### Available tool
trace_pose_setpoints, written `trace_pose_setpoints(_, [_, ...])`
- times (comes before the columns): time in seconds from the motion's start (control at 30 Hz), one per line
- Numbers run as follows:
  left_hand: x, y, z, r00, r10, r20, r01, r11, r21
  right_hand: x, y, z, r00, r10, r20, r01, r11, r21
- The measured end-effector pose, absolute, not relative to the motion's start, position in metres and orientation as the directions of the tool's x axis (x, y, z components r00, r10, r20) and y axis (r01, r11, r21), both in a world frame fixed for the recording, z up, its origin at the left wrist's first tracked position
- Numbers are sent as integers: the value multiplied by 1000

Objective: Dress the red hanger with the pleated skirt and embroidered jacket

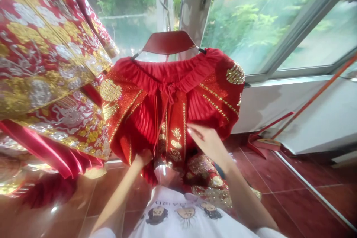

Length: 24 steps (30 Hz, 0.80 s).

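A red pleated skirt (pixel 145 108) with gold embroidered panels hangs from a red clip hanger (pixel 169 41) in front of the window. My left hand (pixel 142 157) is closed on the skirt's lower folds left of the centre panel. My right hand (pixel 208 140) lies against the fabric to the right of the gold centre panel (pixel 175 134), fingers stretched along the pleats. More embroidered red cloth (pixel 205 178) bunches below my right forearm.
A large red and gold embroidered garment (pixel 47 63) hangs at the left, touching the skirt. Window glass and its frame (pixel 304 18) fill the back. A red-handled tool (pixel 306 104) leans against the white wall at right. Red floor tiles (pixel 292 189) lie below.
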State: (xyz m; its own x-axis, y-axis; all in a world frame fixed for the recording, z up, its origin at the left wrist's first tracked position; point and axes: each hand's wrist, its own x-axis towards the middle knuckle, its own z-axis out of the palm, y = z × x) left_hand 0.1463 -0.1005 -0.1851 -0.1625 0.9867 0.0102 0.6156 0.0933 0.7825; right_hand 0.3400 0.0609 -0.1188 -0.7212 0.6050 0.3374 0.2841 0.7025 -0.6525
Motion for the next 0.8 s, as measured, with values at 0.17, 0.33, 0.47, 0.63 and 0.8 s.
trace_pose_setpoints(0.17, [147,-78,-81,-185,899,397,821,-81,565,307,77,-59,-402,161,902,-114,968,-223])
trace_pose_setpoints(0.33, [154,-39,-10,-161,716,679,984,167,58,258,102,-37,-578,136,805,-39,980,-193])
trace_pose_setpoints(0.47, [149,-42,-19,-111,841,529,993,114,25,261,108,-49,-639,191,745,-105,938,-331])
trace_pose_setpoints(0.63, [162,-84,-35,14,881,473,1000,-4,-22,313,79,-50,-611,45,790,-467,785,-406])
trace_pose_setpoints(0.8, [177,-112,-32,246,916,318,964,-266,19,377,47,-54,-659,-278,699,-707,546,-449])
